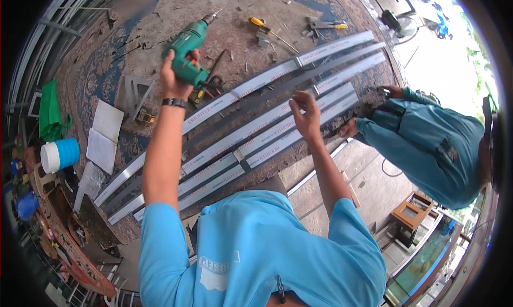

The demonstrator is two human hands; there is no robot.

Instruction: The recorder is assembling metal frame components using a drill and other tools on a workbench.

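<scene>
A green power drill (184, 53) is in my left hand (179, 77), raised over the far side of the carpeted table. Its bit points up and away. Several long metal profiles (251, 126) with white printed film lie side by side, slanting across the table below my arms. Above them hovers my right hand (305, 115), fingers loosely bent and apart, with nothing visible in it. Nearest to that hand is a small joint bracket (315, 89) on one profile; I cannot tell whether they touch.
At right a person in a teal jacket (427, 141) has both hands at the table edge. A yellow-handled screwdriver (257, 22) and pliers (327, 25) lie at the far side. Papers (104, 131), a blue-and-white jug (60, 155) and a green bag (49, 112) are at left.
</scene>
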